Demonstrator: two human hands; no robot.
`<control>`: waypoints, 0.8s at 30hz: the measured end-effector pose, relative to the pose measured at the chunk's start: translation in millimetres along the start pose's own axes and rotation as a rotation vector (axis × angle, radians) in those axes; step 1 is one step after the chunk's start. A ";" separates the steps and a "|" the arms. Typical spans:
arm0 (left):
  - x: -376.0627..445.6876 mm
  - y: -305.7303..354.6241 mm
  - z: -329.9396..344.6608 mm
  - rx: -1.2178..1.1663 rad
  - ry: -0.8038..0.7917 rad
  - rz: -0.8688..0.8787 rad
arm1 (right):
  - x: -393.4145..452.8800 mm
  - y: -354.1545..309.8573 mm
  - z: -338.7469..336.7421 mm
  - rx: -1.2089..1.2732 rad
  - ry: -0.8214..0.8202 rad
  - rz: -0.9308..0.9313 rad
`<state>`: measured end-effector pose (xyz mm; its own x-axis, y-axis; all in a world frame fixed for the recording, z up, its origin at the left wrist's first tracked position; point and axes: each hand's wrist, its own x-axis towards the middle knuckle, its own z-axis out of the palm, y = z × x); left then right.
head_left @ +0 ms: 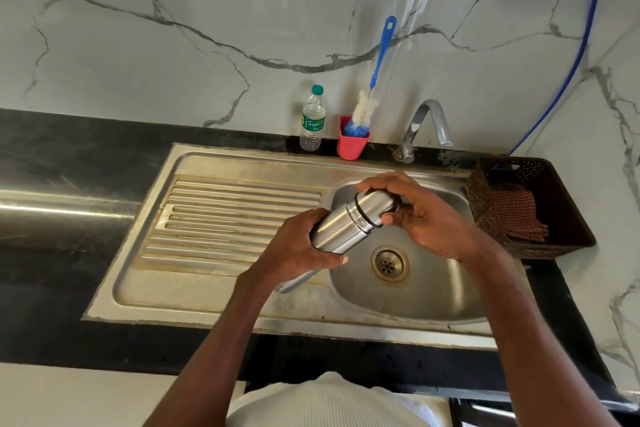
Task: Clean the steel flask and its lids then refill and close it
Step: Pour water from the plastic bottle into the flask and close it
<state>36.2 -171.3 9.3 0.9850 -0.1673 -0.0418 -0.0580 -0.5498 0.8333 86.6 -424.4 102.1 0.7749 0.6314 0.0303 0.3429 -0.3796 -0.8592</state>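
Note:
A steel flask [337, 227] lies tilted above the sink basin [433, 291], its capped end pointing up and to the right. My left hand [298, 246] grips the flask's body around its middle. My right hand [412, 211] curls over the steel outer lid [375, 206] at the top end, fingers wrapped round it. The flask's lower end sticks out below my left wrist.
A tap [424, 128] stands behind the basin. A red holder [351, 144] with a blue-handled bottle brush [379, 59] and a plastic water bottle [312, 120] stand at the back. A dark basket [554, 246] holding a checked cloth [517, 213] sits right. The drainboard [221, 215] lies left.

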 end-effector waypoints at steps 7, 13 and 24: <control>0.9 1.9 -0.2 0.044 0.019 0.015 | 5.2 7.6 -2.5 -0.001 -0.086 0.048; 2.2 4.2 0.6 0.040 0.050 0.027 | 8.7 14.4 9.9 -0.044 -0.001 0.064; 8.3 1.0 1.6 0.171 0.061 0.066 | 11.1 27.5 19.7 -0.234 0.125 0.069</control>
<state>44.1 -174.6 8.9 0.9858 -0.1609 0.0475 -0.1446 -0.6715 0.7268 94.2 -414.5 68.8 0.8555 0.5153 0.0511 0.3890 -0.5744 -0.7202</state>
